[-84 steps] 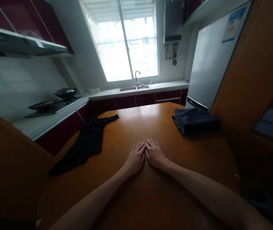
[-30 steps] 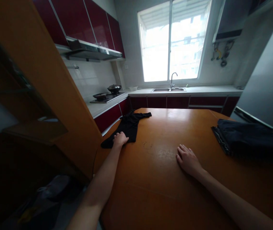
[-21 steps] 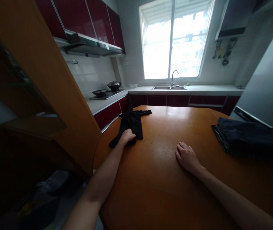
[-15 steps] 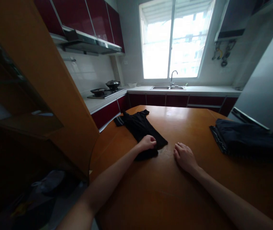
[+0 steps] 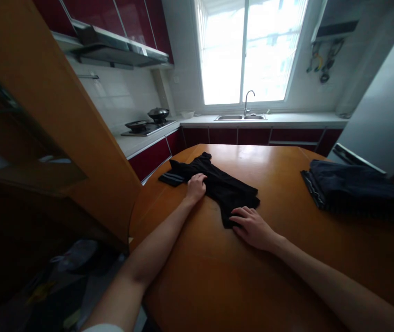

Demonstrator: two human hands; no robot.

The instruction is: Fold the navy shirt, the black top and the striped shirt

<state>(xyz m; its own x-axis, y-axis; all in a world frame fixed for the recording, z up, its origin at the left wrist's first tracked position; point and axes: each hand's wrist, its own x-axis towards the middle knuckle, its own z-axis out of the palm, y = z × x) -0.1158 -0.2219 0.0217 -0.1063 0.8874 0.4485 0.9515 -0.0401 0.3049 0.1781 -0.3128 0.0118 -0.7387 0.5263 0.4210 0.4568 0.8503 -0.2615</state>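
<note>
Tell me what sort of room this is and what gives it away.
A kitchen, probably in a home: a double-basin sink sits beneath the window, a lidded pan stands on the stove, and a range hood hangs above.

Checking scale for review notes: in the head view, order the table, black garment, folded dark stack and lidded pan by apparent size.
1. table
2. folded dark stack and black garment: too alike to rank
3. lidded pan
</note>
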